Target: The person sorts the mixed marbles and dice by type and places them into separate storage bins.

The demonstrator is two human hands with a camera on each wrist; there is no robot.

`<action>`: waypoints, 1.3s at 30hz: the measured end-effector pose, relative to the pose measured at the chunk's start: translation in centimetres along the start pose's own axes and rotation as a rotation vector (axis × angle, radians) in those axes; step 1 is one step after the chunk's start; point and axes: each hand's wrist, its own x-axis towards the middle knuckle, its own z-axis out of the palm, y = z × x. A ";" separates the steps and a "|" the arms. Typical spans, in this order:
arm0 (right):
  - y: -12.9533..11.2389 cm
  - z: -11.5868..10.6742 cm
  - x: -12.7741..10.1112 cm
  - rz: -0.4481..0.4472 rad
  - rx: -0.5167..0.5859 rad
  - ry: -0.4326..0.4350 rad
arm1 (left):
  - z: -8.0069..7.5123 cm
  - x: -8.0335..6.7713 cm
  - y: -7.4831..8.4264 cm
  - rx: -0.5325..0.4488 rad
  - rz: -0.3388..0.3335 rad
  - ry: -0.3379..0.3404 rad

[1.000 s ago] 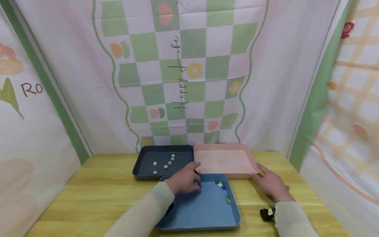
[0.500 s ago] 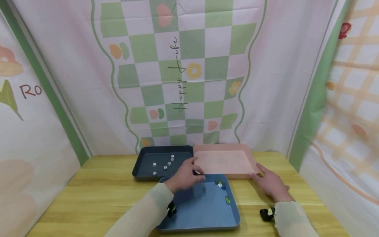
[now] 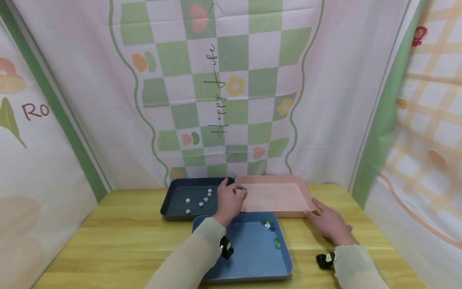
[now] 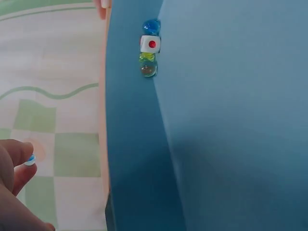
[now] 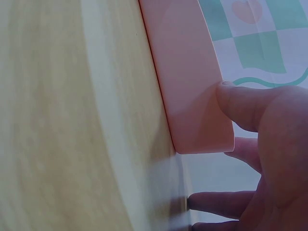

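Note:
Thumb and index finger of my left hand (image 3: 229, 200) pinch a small blue glass marble (image 4: 31, 160) above the left end of the pink tray (image 3: 276, 194). My right hand (image 3: 329, 224) holds that tray's near right corner, thumb at the rim (image 5: 222, 85) and index finger round the outer side. Below the left arm lies the blue tray (image 3: 249, 257). By its far right wall sit a white die (image 4: 150, 44), a blue marble (image 4: 151, 26) and greenish glass marbles (image 4: 148, 70) in a row. Green marbles (image 3: 277, 243) rest farther down its right side.
A dark navy tray (image 3: 173, 208) with several white dice (image 3: 205, 199) stands left of the pink tray, partly behind my left hand. All trays are on a wood-grain table (image 3: 108, 233). A patterned cloth (image 3: 252, 120) hangs close behind them.
My left hand has risen from the blue tray and moved forward to the pink tray's left end, with the marble now showing in its fingertips. My right hand has stayed at the corner.

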 end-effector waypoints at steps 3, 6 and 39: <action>-0.1 0.1 0.0 0.002 0.002 -0.001 | 0.4 0.1 0.1 -0.001 -0.009 0.013; -0.2 0.2 0.1 0.002 0.000 0.002 | 0.5 0.2 0.2 0.009 -0.014 0.022; 0.3 0.3 0.1 0.030 -0.001 -0.003 | 0.8 0.7 0.1 0.107 -0.021 -0.082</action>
